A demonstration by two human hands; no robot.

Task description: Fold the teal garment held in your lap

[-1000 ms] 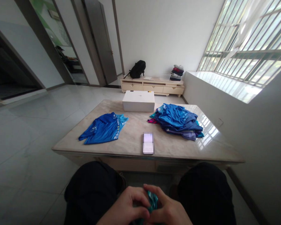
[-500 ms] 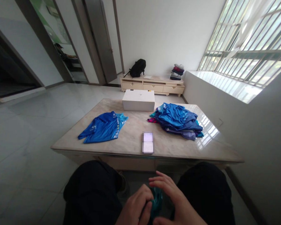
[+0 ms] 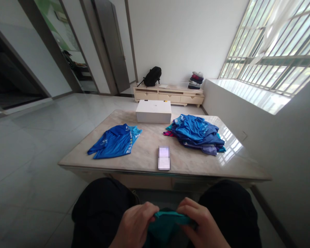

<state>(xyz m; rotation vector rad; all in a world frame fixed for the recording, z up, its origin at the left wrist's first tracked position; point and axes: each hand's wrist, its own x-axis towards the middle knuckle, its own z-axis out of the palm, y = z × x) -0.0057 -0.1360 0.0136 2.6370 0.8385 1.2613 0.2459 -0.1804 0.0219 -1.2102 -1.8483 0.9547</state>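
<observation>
Between my knees, a teal piece of cloth (image 3: 165, 227) is stretched by its upper edge; it looks like a garment, but its lower part runs out of the picture. My left hand (image 3: 135, 222) pinches the left end of that edge. Fingers and thumb of my right hand (image 3: 200, 220) close on the right end. On the table ahead, a blue shirt (image 3: 113, 143) lies at the left with a lighter blue one partly under it. To the right is a loose pile of shirts (image 3: 196, 132), mostly blue, with teal, purple and pink showing.
A phone (image 3: 164, 158) with a lit screen lies near the front edge of the marble-look table (image 3: 144, 162). A white box (image 3: 153, 112) stands at its back. Beyond, a low cabinet (image 3: 170, 94) carries a black backpack (image 3: 152, 76) and folded clothes (image 3: 195, 81).
My hands have moved apart, and the teal cloth, bunched in my left hand before, now spans between them. My right hand, open earlier, has closed on the cloth's edge.
</observation>
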